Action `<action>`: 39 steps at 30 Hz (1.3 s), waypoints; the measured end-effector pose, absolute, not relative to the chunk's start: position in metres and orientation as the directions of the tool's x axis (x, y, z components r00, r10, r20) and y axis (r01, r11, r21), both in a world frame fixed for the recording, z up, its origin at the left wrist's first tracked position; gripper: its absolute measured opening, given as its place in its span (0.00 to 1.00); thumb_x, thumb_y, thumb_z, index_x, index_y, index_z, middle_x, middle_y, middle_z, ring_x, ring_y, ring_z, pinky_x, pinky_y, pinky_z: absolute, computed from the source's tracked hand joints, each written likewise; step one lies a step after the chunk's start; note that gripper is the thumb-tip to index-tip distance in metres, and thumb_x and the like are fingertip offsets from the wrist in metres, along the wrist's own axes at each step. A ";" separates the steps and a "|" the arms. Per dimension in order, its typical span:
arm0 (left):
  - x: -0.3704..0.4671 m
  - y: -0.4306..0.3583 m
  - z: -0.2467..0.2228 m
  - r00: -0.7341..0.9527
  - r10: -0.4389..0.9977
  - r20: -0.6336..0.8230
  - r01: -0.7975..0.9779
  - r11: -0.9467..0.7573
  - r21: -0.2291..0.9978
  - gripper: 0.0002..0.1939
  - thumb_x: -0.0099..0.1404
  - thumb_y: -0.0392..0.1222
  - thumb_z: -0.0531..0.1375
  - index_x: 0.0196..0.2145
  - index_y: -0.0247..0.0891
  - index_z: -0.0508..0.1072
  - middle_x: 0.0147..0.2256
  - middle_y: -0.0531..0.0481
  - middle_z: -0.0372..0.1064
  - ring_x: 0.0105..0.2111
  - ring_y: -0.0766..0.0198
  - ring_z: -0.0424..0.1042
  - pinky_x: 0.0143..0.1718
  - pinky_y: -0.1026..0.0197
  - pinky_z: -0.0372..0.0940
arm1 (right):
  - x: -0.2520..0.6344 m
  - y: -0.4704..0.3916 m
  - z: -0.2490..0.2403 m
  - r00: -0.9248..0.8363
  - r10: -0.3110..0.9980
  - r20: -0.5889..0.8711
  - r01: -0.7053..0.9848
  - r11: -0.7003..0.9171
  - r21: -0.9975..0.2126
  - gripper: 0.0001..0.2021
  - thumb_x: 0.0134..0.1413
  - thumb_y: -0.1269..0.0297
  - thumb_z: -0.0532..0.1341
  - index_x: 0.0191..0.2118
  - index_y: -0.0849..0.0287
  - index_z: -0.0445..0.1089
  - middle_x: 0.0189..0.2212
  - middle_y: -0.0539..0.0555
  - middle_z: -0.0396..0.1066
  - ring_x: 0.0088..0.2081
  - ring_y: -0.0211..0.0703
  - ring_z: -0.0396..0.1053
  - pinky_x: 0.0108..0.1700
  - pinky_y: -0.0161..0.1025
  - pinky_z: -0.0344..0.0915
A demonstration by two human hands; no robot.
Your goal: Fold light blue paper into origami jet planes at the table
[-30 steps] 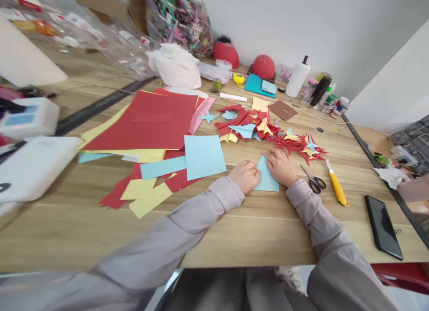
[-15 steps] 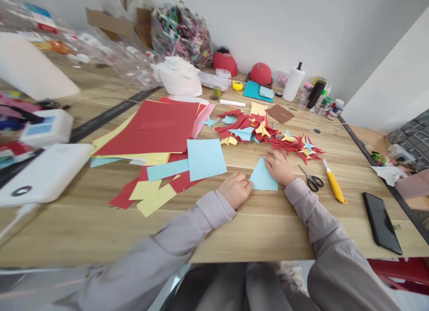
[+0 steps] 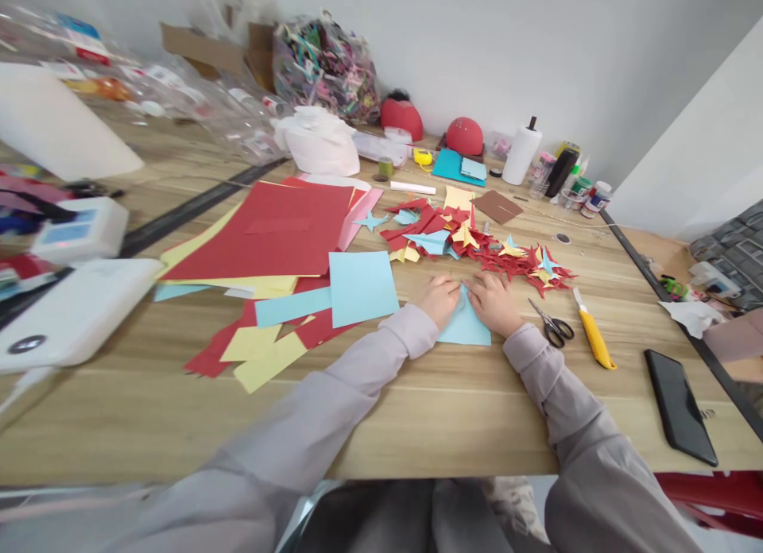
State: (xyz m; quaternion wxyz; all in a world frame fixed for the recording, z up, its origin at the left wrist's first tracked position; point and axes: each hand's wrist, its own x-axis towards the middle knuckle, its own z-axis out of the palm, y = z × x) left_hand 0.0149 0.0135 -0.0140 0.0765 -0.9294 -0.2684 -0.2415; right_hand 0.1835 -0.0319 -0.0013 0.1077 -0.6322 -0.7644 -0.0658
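Observation:
A light blue sheet of folded paper (image 3: 470, 330) lies on the wooden table, narrow at its far end and wide at the near edge. At that far end my left hand (image 3: 439, 300) grips the left side with bent fingers. My right hand (image 3: 493, 303) presses on the right side, fingers close together and almost touching those of the left. Both hands cover part of the paper, so its far tip is mostly hidden. Just beyond them is a heap of red, yellow and blue folded paper stars (image 3: 524, 259). To the left rests a flat light blue square (image 3: 363, 289).
Scissors (image 3: 554, 328) and a yellow utility knife (image 3: 596, 338) lie right of my right hand. Farther right is a black phone (image 3: 680, 406). Red sheets (image 3: 280, 243) and yellow strips (image 3: 271, 361) are at left. A white power bank (image 3: 77, 315) sits far left.
My left hand has moved from the paper's near left corner up to its far end, beside my right hand. My right hand has stayed nearly in place. The view has shifted slightly.

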 end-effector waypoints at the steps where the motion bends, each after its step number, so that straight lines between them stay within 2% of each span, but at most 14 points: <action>1: 0.020 0.016 -0.018 0.738 0.465 0.489 0.542 -0.840 -0.019 0.11 0.62 0.31 0.52 0.34 0.34 0.74 0.36 0.43 0.73 0.42 0.57 0.67 0.39 0.55 0.61 | 0.183 -0.032 -0.001 -0.178 0.953 0.247 0.981 0.192 -0.034 0.18 0.62 0.60 0.49 0.55 0.49 0.64 0.54 0.57 0.62 0.55 0.48 0.58 0.56 0.52 0.51; 5: 0.030 0.019 -0.029 0.751 0.433 0.498 0.539 -0.838 -0.083 0.12 0.63 0.31 0.51 0.37 0.30 0.74 0.38 0.40 0.73 0.43 0.55 0.68 0.41 0.53 0.64 | 0.183 -0.032 -0.002 -0.187 0.949 0.255 0.979 0.202 -0.031 0.17 0.62 0.60 0.48 0.54 0.49 0.64 0.54 0.56 0.63 0.54 0.49 0.59 0.56 0.51 0.51; 11: 0.030 0.018 -0.032 0.760 0.428 0.490 0.534 -0.840 -0.095 0.13 0.64 0.32 0.50 0.33 0.34 0.74 0.36 0.42 0.72 0.42 0.56 0.67 0.42 0.55 0.64 | 0.181 -0.032 -0.001 -0.169 0.950 0.263 0.981 0.189 -0.051 0.19 0.61 0.60 0.50 0.56 0.55 0.60 0.53 0.57 0.64 0.54 0.48 0.59 0.55 0.49 0.51; 15: 0.031 0.017 -0.031 0.773 0.443 0.454 0.528 -0.846 -0.075 0.14 0.64 0.31 0.48 0.35 0.32 0.74 0.36 0.40 0.71 0.42 0.55 0.66 0.43 0.55 0.63 | 0.180 -0.033 0.002 -0.195 0.949 0.250 0.979 0.203 -0.008 0.17 0.62 0.60 0.47 0.54 0.51 0.63 0.54 0.55 0.63 0.54 0.48 0.58 0.54 0.49 0.50; 19: 0.033 0.018 -0.031 0.803 0.452 0.390 0.516 -0.854 -0.073 0.15 0.64 0.32 0.47 0.38 0.29 0.73 0.38 0.37 0.70 0.43 0.53 0.65 0.44 0.53 0.61 | 0.176 -0.036 0.007 -0.208 0.951 0.230 0.978 0.202 0.051 0.18 0.63 0.61 0.46 0.56 0.52 0.61 0.54 0.57 0.62 0.53 0.49 0.58 0.52 0.48 0.51; 27: 0.032 0.019 -0.033 0.785 0.415 0.460 0.517 -0.848 -0.116 0.15 0.65 0.32 0.47 0.36 0.31 0.73 0.36 0.41 0.72 0.41 0.55 0.66 0.42 0.55 0.61 | 0.169 -0.036 0.014 -0.179 0.970 0.163 0.980 0.161 0.120 0.18 0.63 0.61 0.46 0.56 0.53 0.60 0.52 0.59 0.62 0.51 0.50 0.58 0.47 0.45 0.54; 29: 0.032 0.017 -0.028 0.798 0.426 0.426 0.513 -0.852 -0.108 0.15 0.65 0.32 0.47 0.36 0.31 0.73 0.37 0.41 0.72 0.41 0.56 0.65 0.43 0.56 0.60 | 0.168 -0.035 0.014 -0.167 0.975 0.148 0.981 0.149 0.124 0.18 0.63 0.62 0.45 0.56 0.54 0.60 0.51 0.59 0.63 0.50 0.49 0.59 0.46 0.45 0.55; 33: 0.029 0.011 -0.014 0.836 0.481 0.264 0.516 -0.852 -0.081 0.16 0.65 0.31 0.46 0.35 0.28 0.74 0.35 0.39 0.72 0.41 0.56 0.65 0.44 0.56 0.59 | 0.168 -0.035 0.014 -0.159 0.976 0.150 0.982 0.140 0.129 0.18 0.64 0.62 0.44 0.56 0.54 0.60 0.50 0.59 0.63 0.51 0.49 0.58 0.45 0.45 0.56; 39: 0.012 -0.007 -0.001 0.839 0.495 0.226 0.521 -0.850 -0.073 0.13 0.63 0.31 0.50 0.34 0.30 0.75 0.37 0.40 0.72 0.41 0.55 0.66 0.42 0.55 0.61 | 0.171 -0.035 0.010 -0.165 0.966 0.199 0.983 0.146 0.109 0.18 0.63 0.61 0.46 0.55 0.53 0.61 0.51 0.59 0.63 0.52 0.50 0.58 0.46 0.46 0.56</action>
